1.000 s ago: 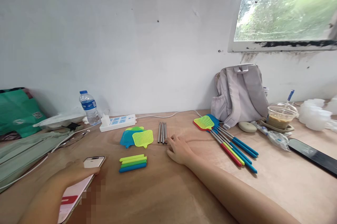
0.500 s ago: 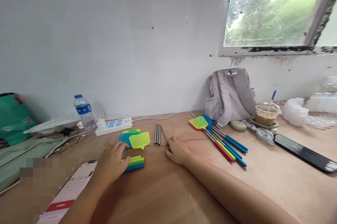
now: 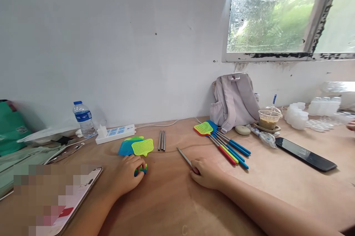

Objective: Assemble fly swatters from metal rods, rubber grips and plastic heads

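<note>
The left hand (image 3: 126,175) is closing over the coloured grips (image 3: 141,169) on the worktop (image 3: 172,199), steadying them; the right hand (image 3: 206,173) is pinching one metal rod (image 3: 184,157), angled clear of the remaining rods (image 3: 162,140).

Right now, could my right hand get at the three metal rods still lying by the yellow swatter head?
Probably yes. The right hand already holds one metal rod, and the three metal rods lie just ahead to its left on bare table with nothing between. The held rod may get in the way.
</note>
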The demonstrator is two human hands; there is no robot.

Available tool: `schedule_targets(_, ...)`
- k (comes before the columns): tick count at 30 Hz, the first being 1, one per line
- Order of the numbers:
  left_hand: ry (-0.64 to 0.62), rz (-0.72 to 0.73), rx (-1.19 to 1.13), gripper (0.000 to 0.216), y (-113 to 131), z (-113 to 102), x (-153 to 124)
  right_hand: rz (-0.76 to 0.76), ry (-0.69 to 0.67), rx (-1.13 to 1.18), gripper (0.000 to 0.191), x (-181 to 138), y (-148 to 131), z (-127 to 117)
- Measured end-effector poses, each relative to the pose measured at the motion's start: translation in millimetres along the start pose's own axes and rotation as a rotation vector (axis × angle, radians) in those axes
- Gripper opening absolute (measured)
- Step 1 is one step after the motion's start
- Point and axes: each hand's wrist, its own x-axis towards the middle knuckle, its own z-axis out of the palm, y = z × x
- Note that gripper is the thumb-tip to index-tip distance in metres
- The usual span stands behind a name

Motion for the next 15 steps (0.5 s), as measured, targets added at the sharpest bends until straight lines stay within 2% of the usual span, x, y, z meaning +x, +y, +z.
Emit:
schedule_targets(6, -0.021, 0.000, -0.043, 0.017, -1, -8, -1, 0.118, -0.055, -0.032, 0.023, 8, 5, 2)
schedule_targets(11, -0.016, 0.032, -0.079, 0.018, -11, -3, -3, 0.217, 0.017, 0.026, 0.016, 8, 4, 2)
schedule_targets(15, 0.016, 0.012, -0.080, 0.020, -22, 3, -6, 0.222, 0.016, 0.066, 0.018, 6, 5, 0)
